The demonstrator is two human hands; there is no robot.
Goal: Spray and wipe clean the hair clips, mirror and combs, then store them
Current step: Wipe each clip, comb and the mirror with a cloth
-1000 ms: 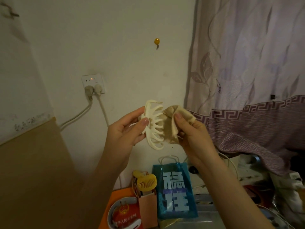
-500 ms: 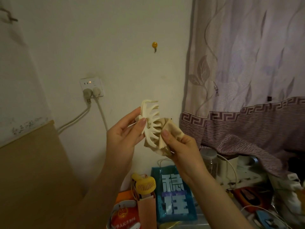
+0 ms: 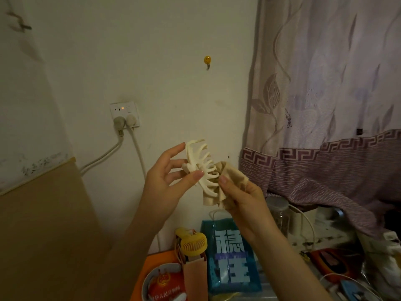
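Head view shows the left hand (image 3: 165, 181) pinching a cream clip (image 3: 200, 166) between thumb and fingers, held up before the wall. The right hand (image 3: 243, 200) grips a beige cloth (image 3: 227, 181) bunched against the clip's teeth, above a blue bag (image 3: 232, 257) and yellow fan (image 3: 193, 243).

The lower teeth of the hair clip (image 3: 200, 168) are covered by the cloth (image 3: 227, 183); the red tin (image 3: 165, 285) is cut off by the bottom edge.
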